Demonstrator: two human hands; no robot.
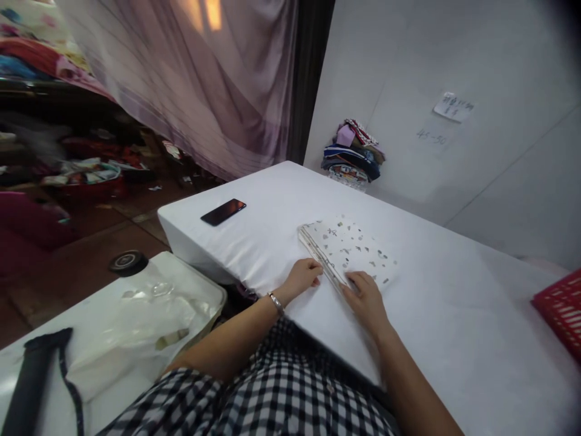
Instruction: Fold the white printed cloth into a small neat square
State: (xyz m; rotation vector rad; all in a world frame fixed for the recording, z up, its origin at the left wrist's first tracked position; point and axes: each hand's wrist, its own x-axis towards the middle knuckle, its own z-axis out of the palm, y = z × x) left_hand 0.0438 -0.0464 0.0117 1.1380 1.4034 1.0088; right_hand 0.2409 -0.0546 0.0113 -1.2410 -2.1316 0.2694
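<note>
A folded white cloth with small grey and dark printed figures (351,245) lies on the white-covered table (454,303) in front of me. Its layered folds show along the side facing my left hand. My left hand (305,275), with a bracelet at the wrist, has its fingers curled and pinched at that folded edge. Across the near corner of the cloth rests my right hand (367,303), fingers stretched out over it and the thumb by the edge. The fingertips partly cover the print there.
A black phone (224,212) lies on the table's left part. Stacked clothes (351,154) stand by the wall behind. A red basket (563,312) is at the right. Lower left, a white side table (213,293) holds clear plastic (140,321) and a black roll (128,263).
</note>
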